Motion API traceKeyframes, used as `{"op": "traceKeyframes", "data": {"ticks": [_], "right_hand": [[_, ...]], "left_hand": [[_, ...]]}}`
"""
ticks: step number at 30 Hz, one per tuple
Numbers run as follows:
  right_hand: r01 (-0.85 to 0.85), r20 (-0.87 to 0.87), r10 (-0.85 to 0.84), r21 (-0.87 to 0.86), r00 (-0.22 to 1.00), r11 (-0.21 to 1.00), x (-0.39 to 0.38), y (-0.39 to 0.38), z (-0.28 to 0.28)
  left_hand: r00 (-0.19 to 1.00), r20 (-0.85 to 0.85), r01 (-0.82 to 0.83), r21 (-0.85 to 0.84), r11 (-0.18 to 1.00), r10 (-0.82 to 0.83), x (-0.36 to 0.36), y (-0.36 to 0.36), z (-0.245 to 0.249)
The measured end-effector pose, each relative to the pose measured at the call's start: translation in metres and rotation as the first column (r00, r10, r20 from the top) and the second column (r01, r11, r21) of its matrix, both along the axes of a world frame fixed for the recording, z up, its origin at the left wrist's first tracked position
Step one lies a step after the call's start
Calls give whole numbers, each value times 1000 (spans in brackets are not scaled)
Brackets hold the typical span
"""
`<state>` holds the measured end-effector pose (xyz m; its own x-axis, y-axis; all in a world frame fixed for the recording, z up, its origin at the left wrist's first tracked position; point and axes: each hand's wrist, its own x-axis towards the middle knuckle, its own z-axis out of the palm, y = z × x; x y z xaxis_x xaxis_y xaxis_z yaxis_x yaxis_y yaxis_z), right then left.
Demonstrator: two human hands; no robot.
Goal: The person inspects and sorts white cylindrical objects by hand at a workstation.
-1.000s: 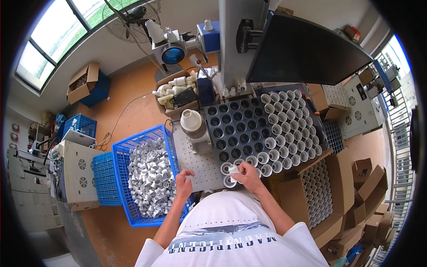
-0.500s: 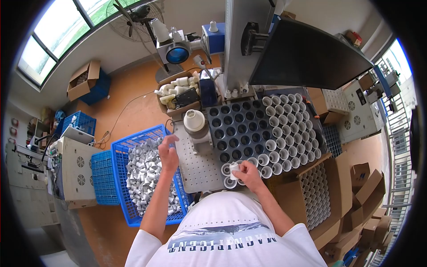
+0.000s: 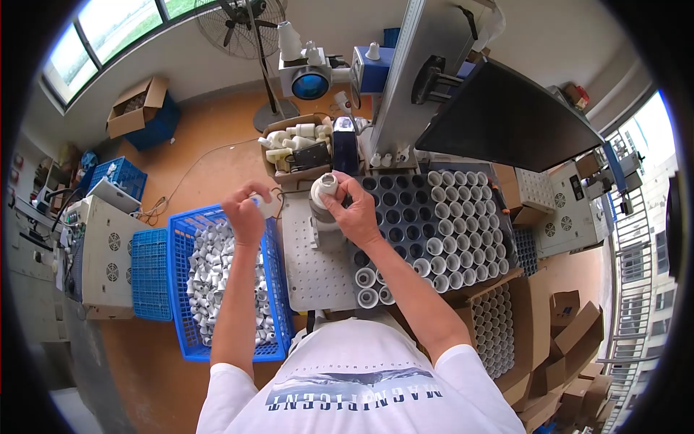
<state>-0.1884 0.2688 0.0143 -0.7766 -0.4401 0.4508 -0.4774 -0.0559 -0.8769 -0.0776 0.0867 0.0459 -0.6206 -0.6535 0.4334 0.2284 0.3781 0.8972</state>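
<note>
My right hand closes its fingers and thumb around a white plastic lamp-holder-like housing, which sits upright on top of the round fixture. To the left, my left hand is raised above the near side of a blue crate. Its fingers are bent around a small white piece, which is blurred and partly hidden. Loose white plastic parts fill the crate. Beside my right forearm lies a black tray with round holes, several of them holding white cups.
A perforated metal plate carries the fixture. Behind it stand a box of plastic parts and a lens head. A monitor overhangs the tray. At right, an open carton holds rows of white cups.
My right hand has moved from the tray's near edge up and left to the fixture. My left hand has moved away from the fixture, left over the crate. The whole view has shifted slightly.
</note>
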Motion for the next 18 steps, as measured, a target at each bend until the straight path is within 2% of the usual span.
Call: {"op": "traceKeyframes", "data": {"ticks": [1,2,3,4,5,6,7,8,9,10,11,12,13,14,15,16,17,18], "right_hand": [[-4,-22,4,27,1000,1000,-2,-1,-10],[-9,-45,12,54,999,998,-3,-2,-16],[-22,17,21,107,1000,994,-1,-1,-11],[-28,12,27,86,1000,996,0,-4,-15],[-24,5,23,65,1000,998,0,-7,-20],[-3,-11,3,46,1000,999,-3,-5,-22],[-13,35,9,111,999,994,2,0,-10],[-4,61,-3,114,998,993,4,2,-7],[-10,43,6,84,999,996,6,4,-11],[-24,23,23,51,999,998,4,10,-14],[20,-16,-19,92,1000,996,4,24,-17],[53,-51,-47,134,998,990,7,40,-22],[78,-86,-64,172,994,982,10,56,-28],[123,-116,-93,281,989,952,6,80,-43],[192,-164,-139,373,977,908,2,108,-50],[245,-190,-172,490,967,837,-6,138,-63],[294,-237,-186,595,954,748,-15,169,-82],[277,-198,-197,751,960,599,-21,195,-85]], "left_hand": [[989,91,-112,-47,993,116,23,-22,-13],[968,77,-232,-93,968,239,45,-39,-30],[950,111,-280,-114,953,292,71,-67,-60],[918,125,-365,-110,924,377,100,-90,-94],[828,188,-486,-232,843,529,129,-98,-113],[775,229,-538,-250,805,589,160,-116,-151],[739,254,-576,-240,781,623,187,-119,-177],[696,336,-584,-251,772,635,211,-110,-193],[634,485,-607,-172,776,603,229,-100,-212],[651,517,-556,-173,813,555,240,-78,-220],[644,503,-571,-186,800,577,253,-64,-249],[646,561,-600,-45,799,517,262,-46,-267],[650,566,-607,-16,795,507,266,-23,-279],[666,584,-604,57,795,464,260,3,-276],[646,616,-596,38,802,451,258,18,-290],[721,465,-585,12,811,513,245,39,-303],[726,553,-452,-62,890,408,239,50,-298],[743,586,-358,-62,932,324,222,68,-274]]}}
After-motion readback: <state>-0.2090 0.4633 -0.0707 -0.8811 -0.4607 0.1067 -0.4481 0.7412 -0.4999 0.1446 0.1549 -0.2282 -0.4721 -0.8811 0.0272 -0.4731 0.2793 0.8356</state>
